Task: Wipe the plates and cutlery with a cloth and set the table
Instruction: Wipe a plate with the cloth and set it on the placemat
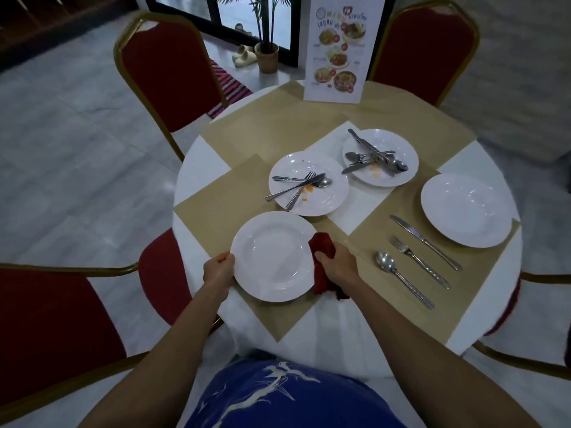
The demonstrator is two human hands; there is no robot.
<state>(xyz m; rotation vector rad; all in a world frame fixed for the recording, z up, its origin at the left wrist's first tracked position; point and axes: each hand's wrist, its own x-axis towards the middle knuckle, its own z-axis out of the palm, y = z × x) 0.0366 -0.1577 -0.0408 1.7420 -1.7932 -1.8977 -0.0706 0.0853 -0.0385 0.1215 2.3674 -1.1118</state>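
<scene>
A clean white plate (272,257) sits on the tan placemat at the table's near edge. My left hand (217,271) grips its left rim. My right hand (338,265) holds a bunched dark red cloth (323,247) against the plate's right rim. Two dirty plates lie in the middle: one (327,199) with a fork, knife and spoon and orange crumbs, the other (398,174) with a pile of cutlery. At the right stands another clean plate (466,210), with a knife (425,242), fork (418,262) and spoon (401,278) laid beside it.
The round white table (197,156) carries tan placemats and an upright menu card (338,50) at the far side. Red chairs with gold frames (168,72) stand around it, one close at my left (46,319). A potted plant (267,55) is on the floor beyond.
</scene>
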